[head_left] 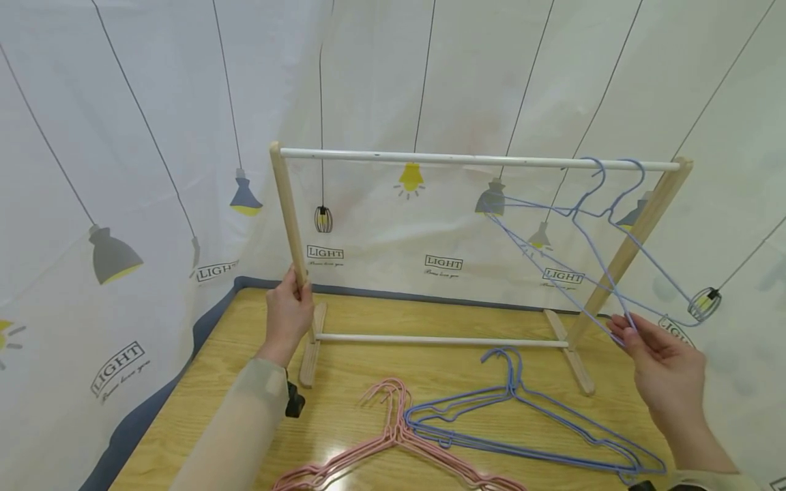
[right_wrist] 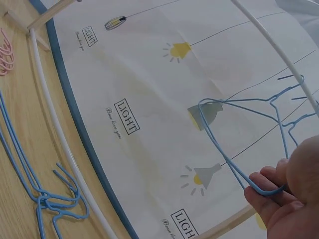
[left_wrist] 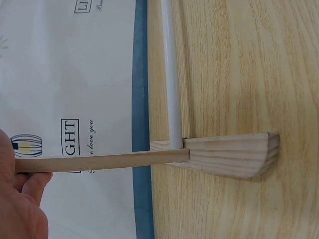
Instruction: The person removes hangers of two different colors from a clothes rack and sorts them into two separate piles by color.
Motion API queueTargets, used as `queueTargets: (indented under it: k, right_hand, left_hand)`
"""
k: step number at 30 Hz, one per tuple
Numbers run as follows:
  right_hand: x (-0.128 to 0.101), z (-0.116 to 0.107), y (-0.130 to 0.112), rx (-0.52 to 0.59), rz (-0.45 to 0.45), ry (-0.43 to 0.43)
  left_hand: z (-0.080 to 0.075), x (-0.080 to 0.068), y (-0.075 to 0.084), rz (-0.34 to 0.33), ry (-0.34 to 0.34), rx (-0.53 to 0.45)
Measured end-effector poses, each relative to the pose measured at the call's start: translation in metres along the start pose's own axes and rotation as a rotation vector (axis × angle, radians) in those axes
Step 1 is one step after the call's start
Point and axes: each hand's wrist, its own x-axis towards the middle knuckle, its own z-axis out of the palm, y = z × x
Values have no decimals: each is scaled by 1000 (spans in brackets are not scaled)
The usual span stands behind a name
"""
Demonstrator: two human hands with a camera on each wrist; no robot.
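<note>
Hanging blue hangers on the little rack

Spare hangers (head_left: 522, 423) lie nearest; right hand (head_left: 666, 372) pinches the hung blue hanger's (head_left: 589, 252) lower corner, left hand (head_left: 288, 314) wraps the rack's post (head_left: 288, 218). Best keep that post braced while the hook settles squarely on the rail (head_left: 479, 160).

Surface: a light wooden table (head_left: 245, 341), edged at the back by a printed curtain.
Standing on it: a wooden rack (head_left: 310, 354) on two feet.
Laid flat in front: pink hangers (head_left: 393, 436) and blue hangers (head_left: 522, 423), just beside each other.

Blue wire hangers (head_left: 604, 259) on rack rail (head_left: 479, 160)
</note>
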Motion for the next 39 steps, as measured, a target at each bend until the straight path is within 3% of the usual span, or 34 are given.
queueTargets:
  k: [10, 18, 24, 27, 31, 39]
  right_hand:
    - [2, 14, -2, -83, -17, 100]
    - [4, 19, -15, -3, -97, 141]
    - [7, 18, -31, -50, -180, 132]
    - [7, 18, -40, 9, -200, 131]
    - [4, 18, -49, 82, -190, 147]
    - [-8, 11, -58, -65, -56, 209]
  left_hand:
    - [-2, 0, 3, -7, 1, -1]
    - [-1, 0, 3, -10, -5, 1]
    - [0, 0, 2, -6, -2, 10]
    - [0, 0, 1, -6, 1, 15]
    - [-1, -1, 2, -4, 1, 9]
    - [-2, -1, 3, 0, 0, 12]
